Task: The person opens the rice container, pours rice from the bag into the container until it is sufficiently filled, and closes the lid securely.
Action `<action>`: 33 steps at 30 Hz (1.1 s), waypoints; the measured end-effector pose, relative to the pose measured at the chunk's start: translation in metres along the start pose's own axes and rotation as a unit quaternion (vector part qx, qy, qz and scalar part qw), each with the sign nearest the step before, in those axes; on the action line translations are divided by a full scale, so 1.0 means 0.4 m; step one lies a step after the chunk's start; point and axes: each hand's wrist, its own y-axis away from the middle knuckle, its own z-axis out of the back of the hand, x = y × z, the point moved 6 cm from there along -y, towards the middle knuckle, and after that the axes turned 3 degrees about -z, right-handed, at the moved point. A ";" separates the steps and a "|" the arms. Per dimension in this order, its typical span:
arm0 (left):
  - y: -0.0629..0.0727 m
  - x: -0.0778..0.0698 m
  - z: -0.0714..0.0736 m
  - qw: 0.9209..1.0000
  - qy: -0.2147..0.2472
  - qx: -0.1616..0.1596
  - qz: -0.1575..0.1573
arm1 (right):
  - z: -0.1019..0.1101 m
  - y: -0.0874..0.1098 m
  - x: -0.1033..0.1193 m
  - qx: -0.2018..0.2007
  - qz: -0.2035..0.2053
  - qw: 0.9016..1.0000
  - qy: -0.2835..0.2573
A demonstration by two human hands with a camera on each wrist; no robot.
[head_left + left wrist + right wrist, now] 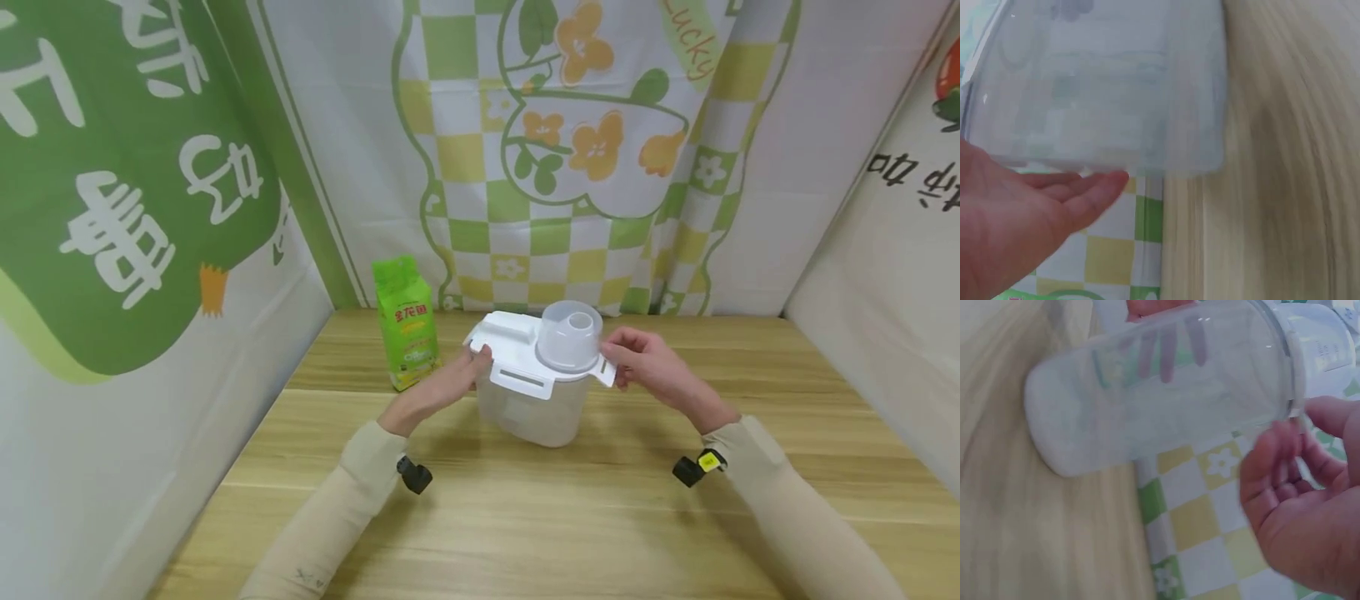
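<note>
A translucent plastic storage container (534, 412) stands upright on the table with a white lid (510, 337) on top. A clear measuring cup (572, 333) sits upside down on the lid's right part. My left hand (455, 377) is at the container's left end, its thumb at the lid's edge. Its fingers (1166, 350) lie straight against the side wall, seen through the plastic in the right wrist view. With thumb and fingertips my right hand (651, 367) pinches the latch (604, 370) at the lid's right end. The front latch (521, 383) sticks outward.
Left of the container a green printed packet (407, 325) stands upright. The wooden table (480, 533) ends at a checked, flowered curtain (555, 242) behind. Printed cloths hang at the left (142, 192) and right (885, 275).
</note>
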 end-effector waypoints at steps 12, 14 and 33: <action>-0.024 0.014 -0.002 0.994 -0.082 0.000 -0.074 | -0.009 0.035 0.132 -0.013 0.076 0.984 0.158; -0.036 0.015 0.000 0.993 -0.085 -0.009 -0.083 | -0.014 0.037 0.139 -0.015 0.077 0.984 0.160; -0.070 0.034 0.010 0.996 -0.005 -0.014 -0.084 | -0.087 0.031 0.171 -0.016 0.103 0.976 0.192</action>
